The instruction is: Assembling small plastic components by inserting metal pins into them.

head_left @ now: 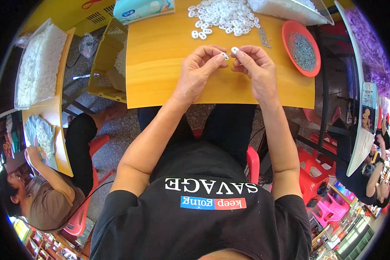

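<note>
My left hand [199,69] pinches a small white plastic piece [225,56] between thumb and forefinger. Close beside it, my right hand [256,69] grips a white oval plastic piece [235,50] by its edge. Both hands are raised over the yellow wooden table [156,60], fingertips a short gap apart. Just beyond them lies a heap of white oval pieces with two holes [223,17]. Small metal parts [264,38] lie loose to its right. An orange-red bowl [286,32] full of similar grey metal parts stands at the table's right edge.
A tissue pack [143,9] and a clear bin [290,9] of white pieces stand at the far edge. A yellow crate [102,78] is left of the table. At another table on the left sits a person [52,195]. Red stools [310,173] stand at right.
</note>
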`<state>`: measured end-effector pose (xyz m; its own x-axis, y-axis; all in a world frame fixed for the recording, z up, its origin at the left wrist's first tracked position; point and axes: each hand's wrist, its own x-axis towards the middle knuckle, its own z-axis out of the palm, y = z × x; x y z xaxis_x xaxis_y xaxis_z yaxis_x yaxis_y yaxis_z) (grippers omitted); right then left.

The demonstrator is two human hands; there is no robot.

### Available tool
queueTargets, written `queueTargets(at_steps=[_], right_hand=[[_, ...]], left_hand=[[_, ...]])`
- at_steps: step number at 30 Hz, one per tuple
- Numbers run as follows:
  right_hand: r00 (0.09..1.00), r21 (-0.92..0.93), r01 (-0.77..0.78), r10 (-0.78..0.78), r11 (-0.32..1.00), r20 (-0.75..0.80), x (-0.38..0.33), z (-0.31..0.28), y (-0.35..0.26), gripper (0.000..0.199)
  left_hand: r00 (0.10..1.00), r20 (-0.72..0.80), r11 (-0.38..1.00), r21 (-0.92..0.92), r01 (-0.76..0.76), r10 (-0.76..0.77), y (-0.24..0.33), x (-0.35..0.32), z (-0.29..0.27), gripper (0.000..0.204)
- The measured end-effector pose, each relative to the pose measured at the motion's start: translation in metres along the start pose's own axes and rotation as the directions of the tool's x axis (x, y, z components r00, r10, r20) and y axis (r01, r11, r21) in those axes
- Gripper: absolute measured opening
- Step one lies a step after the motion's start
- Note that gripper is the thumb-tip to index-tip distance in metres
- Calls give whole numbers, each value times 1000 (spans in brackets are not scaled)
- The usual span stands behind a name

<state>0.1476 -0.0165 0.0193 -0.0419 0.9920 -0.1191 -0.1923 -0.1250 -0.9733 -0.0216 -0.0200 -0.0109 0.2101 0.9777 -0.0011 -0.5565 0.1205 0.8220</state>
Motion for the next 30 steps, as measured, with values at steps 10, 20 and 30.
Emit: queueTargets(at_steps=[10, 20, 30], right_hand=[[982, 22, 119, -114, 993, -149, -14, 25, 5, 24], [971, -49, 156, -163, 986, -175, -16, 29, 8, 21], [949, -146, 201, -230, 969, -215, -17, 32, 6, 19]], left_hand=[[1000, -17, 994, 110, 22, -21, 4, 0, 4, 15], [999, -22, 991, 131, 28, -25, 5, 0, 5, 13], [998, -36, 988, 145, 46, -42, 4, 0, 6, 15]])
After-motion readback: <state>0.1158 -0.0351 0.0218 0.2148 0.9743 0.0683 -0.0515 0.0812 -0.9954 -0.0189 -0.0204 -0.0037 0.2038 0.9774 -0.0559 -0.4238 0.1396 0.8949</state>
